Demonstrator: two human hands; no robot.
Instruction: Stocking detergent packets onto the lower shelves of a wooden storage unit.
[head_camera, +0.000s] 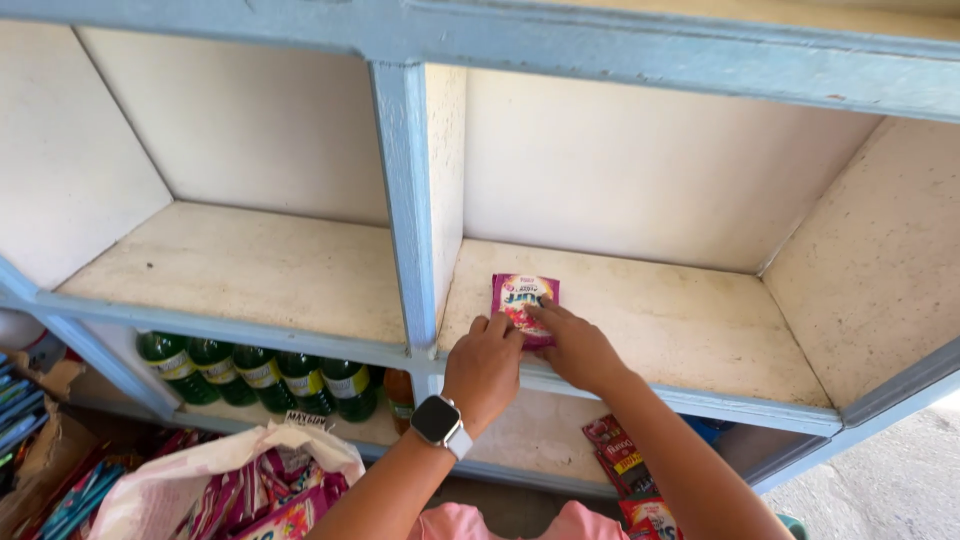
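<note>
A small pink sachet (524, 293) lies flat near the front edge of the right-hand shelf compartment (690, 320). My left hand (484, 366), with a dark smartwatch on the wrist, rests by the sachet's lower left corner. My right hand (577, 348) lies over its lower right part, fingers touching the packet. Both hands together cover the sachet's bottom edge.
A blue-painted divider (405, 190) splits the shelf; the left compartment (250, 265) has a bare floor. Below stand several green bottles (260, 375) and red sachets (625, 460). A white sack (215, 485) of pink packets sits at the lower left.
</note>
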